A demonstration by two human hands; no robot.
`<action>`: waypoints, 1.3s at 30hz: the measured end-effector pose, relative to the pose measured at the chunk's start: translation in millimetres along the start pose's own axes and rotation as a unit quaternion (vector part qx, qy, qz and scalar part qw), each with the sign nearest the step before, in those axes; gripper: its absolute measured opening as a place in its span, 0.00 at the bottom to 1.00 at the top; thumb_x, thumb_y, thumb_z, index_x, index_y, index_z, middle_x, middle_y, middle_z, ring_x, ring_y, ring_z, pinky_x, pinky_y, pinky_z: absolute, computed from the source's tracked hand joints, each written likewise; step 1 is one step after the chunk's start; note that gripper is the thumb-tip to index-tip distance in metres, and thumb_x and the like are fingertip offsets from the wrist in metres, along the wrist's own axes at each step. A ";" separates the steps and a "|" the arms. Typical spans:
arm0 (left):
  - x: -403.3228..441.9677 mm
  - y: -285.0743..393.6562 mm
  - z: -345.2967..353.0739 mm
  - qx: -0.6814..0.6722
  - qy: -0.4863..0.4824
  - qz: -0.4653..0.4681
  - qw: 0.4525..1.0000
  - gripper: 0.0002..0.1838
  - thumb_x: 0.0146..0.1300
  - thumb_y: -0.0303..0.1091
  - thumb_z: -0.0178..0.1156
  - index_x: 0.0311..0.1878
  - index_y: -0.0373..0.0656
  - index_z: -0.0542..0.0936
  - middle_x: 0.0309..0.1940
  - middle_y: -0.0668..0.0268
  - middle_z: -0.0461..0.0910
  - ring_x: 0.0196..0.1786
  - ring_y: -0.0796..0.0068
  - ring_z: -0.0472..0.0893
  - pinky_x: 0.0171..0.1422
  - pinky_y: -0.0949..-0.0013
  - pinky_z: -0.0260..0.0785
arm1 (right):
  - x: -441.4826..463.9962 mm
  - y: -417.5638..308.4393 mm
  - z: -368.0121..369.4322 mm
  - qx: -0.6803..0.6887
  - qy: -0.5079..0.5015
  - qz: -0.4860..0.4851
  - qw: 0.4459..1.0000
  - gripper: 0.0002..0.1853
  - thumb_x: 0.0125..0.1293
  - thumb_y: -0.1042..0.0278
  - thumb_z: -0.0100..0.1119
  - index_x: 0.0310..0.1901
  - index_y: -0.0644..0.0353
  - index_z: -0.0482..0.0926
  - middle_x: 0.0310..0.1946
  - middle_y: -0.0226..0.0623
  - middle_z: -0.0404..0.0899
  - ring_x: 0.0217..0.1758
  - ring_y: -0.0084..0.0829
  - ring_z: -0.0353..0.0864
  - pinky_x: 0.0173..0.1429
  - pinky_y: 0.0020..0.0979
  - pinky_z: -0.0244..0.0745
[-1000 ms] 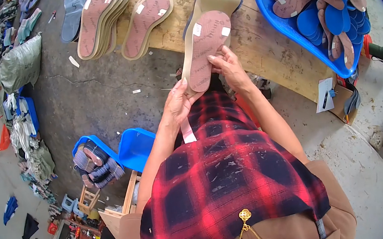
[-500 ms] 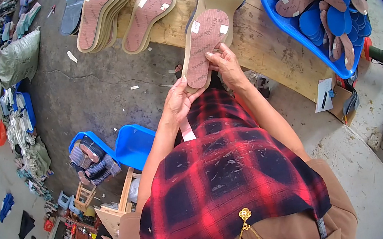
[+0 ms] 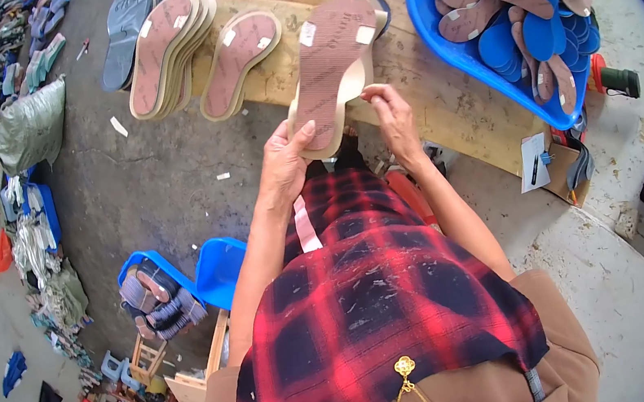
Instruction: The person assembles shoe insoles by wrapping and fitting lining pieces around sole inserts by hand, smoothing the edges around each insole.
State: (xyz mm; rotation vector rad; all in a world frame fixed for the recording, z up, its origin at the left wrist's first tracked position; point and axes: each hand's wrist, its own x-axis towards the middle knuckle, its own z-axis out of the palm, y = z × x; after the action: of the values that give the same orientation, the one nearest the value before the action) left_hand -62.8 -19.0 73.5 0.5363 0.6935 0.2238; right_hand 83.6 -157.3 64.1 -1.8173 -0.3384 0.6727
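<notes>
My left hand (image 3: 285, 163) is closed on the narrower near end of a pink insole (image 3: 330, 56) with two white labels, its thumb on top. Beneath the insole lies a beige insole piece (image 3: 355, 81), whose edge shows along the right side and at the near end. My right hand (image 3: 395, 118) is just right of it, thumb and fingers pinched by the beige edge; what they hold, if anything, is too small to make out. A dark sole edge (image 3: 383, 10) shows behind the insole, over the wooden table.
Left on the wooden table (image 3: 262, 8) are a stack of pink-and-beige insoles (image 3: 167, 46), a smaller pile (image 3: 240, 56) and grey soles (image 3: 124, 35). A blue basin (image 3: 476, 68) holds pink and blue insoles at right. Striped slippers (image 3: 158, 294) fill a blue chair below left.
The pink insole's far end has risen towards me, covering more of the beige piece. My right hand has moved from the insole's face to its right edge. The view has shifted slightly.
</notes>
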 end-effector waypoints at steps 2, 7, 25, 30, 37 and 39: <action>0.4 13.3 4.3 -0.008 -0.015 0.010 1.000 0.16 0.66 0.29 0.61 0.55 0.36 0.75 0.49 0.61 0.81 0.50 0.73 0.82 0.55 0.66 0.78 | 20.7 20.8 -1.5 -0.155 -0.045 -0.165 0.973 0.09 0.66 0.75 0.48 0.42 0.62 0.79 0.38 0.38 0.80 0.44 0.33 0.79 0.52 0.32 0.73; 3.8 49.3 21.6 -0.004 -0.057 0.035 0.998 0.18 0.66 0.30 0.61 0.57 0.36 0.74 0.50 0.60 0.81 0.51 0.71 0.82 0.56 0.65 0.78 | 33.4 12.6 4.7 -0.258 -0.028 -0.217 0.941 0.10 0.61 0.77 0.48 0.38 0.62 0.80 0.36 0.41 0.81 0.42 0.38 0.81 0.51 0.36 0.74; -98.5 78.5 -13.0 0.203 -0.016 0.045 0.978 0.18 0.62 0.29 0.64 0.54 0.34 0.78 0.45 0.64 0.83 0.46 0.79 0.81 0.55 0.71 0.73 | 9.5 -94.8 24.7 0.519 -0.312 0.258 0.753 0.23 0.76 0.54 0.40 0.63 0.60 0.69 0.61 0.42 0.73 0.62 0.39 0.74 0.67 0.45 0.70; -97.1 78.1 -31.8 0.202 -0.010 0.064 0.977 0.18 0.61 0.29 0.65 0.53 0.35 0.79 0.44 0.65 0.84 0.46 0.79 0.81 0.55 0.72 0.73 | 1.6 -99.8 32.9 0.546 -0.323 0.255 0.730 0.24 0.77 0.53 0.38 0.63 0.62 0.68 0.61 0.43 0.73 0.62 0.39 0.74 0.64 0.46 0.72; -77.8 94.0 -53.1 0.224 -0.073 0.014 0.972 0.19 0.59 0.29 0.67 0.54 0.36 0.80 0.46 0.66 0.84 0.48 0.79 0.80 0.58 0.72 0.70 | -9.5 -139.3 38.4 0.528 -0.289 0.198 0.774 0.26 0.77 0.48 0.35 0.65 0.59 0.67 0.62 0.39 0.73 0.64 0.40 0.73 0.66 0.47 0.70; -75.1 111.7 -37.9 0.266 -0.107 0.006 0.958 0.18 0.59 0.28 0.66 0.53 0.36 0.80 0.44 0.67 0.84 0.47 0.81 0.80 0.56 0.73 0.71 | -18.4 -147.4 47.7 0.496 -0.252 0.183 0.810 0.25 0.77 0.49 0.35 0.64 0.58 0.68 0.60 0.37 0.75 0.62 0.37 0.75 0.65 0.44 0.71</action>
State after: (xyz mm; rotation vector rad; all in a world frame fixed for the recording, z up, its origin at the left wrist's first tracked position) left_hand -146.6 62.4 150.4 1.0635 0.5357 -0.0169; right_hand 54.5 -79.5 196.2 -0.6638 0.0584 1.3089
